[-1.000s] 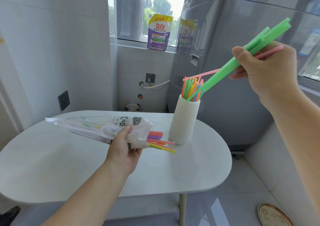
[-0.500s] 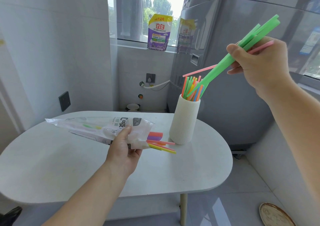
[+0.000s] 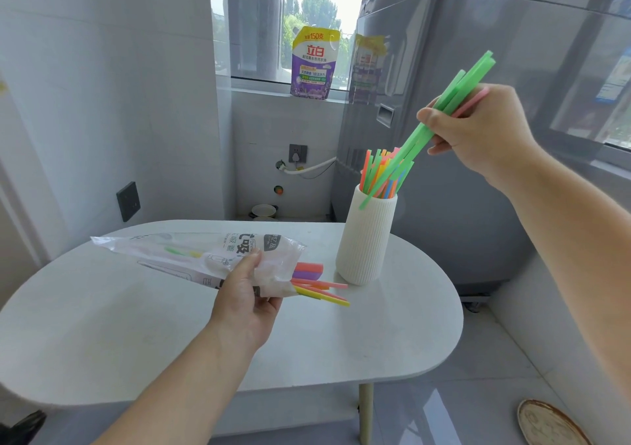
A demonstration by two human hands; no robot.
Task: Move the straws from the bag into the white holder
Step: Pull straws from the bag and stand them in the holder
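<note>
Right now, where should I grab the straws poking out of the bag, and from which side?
Pinch the straw ends past the mouth of the bag, coming from the right, the white holder side. They lie almost flat pointing that way, and the left hand grips the bag over the rest.

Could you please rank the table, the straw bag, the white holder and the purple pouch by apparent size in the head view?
1. table
2. straw bag, held nearer the camera, so its lead over third place is unsure
3. white holder
4. purple pouch, farthest back
</note>
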